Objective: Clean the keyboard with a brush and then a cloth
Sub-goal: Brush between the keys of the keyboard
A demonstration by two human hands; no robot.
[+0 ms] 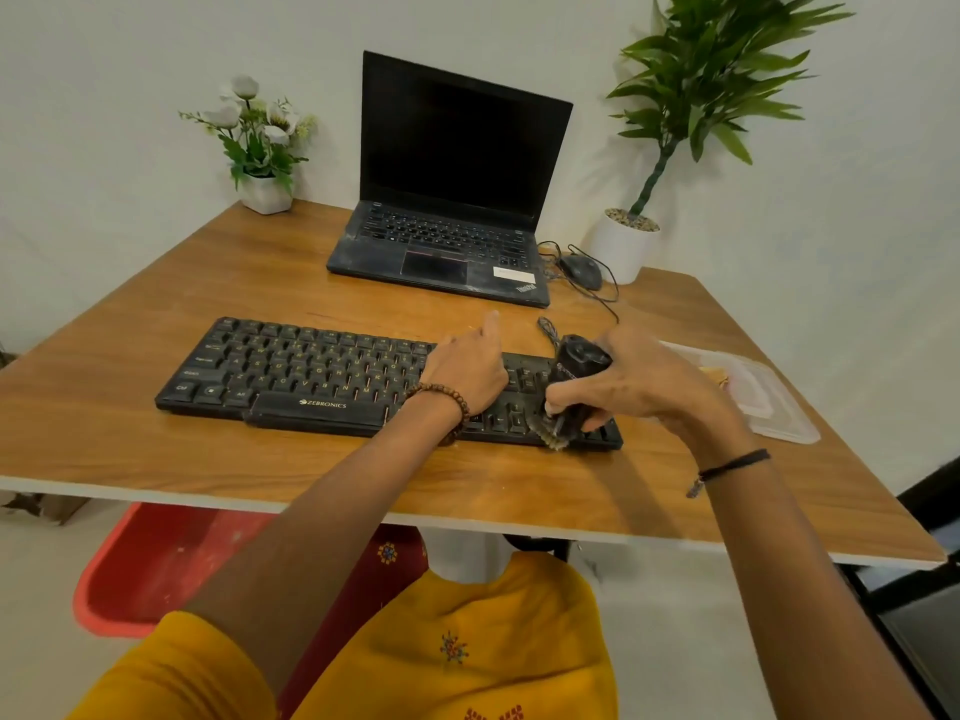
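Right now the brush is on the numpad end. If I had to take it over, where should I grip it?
Grip the brush by its black handle, the upper part that leans away from the keyboard, probably coming from the right and above, as the right hand does. The bristles point down onto the keys at the near right corner, so leave that end free. The left hand rests flat on the keys.

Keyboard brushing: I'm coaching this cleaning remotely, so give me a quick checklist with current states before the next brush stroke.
1. Brush gripped in right hand: ok.
2. Bristles on the keyboard, at its right end: ok.
3. Left hand resting on the keyboard to steady it: ok.
4. Keyboard fully on the table: ok.
5. Left and middle keys already brushed: cannot tell.
6. Cloth ready for the next stage: cannot tell; something lies in the clear tray, unclear what.
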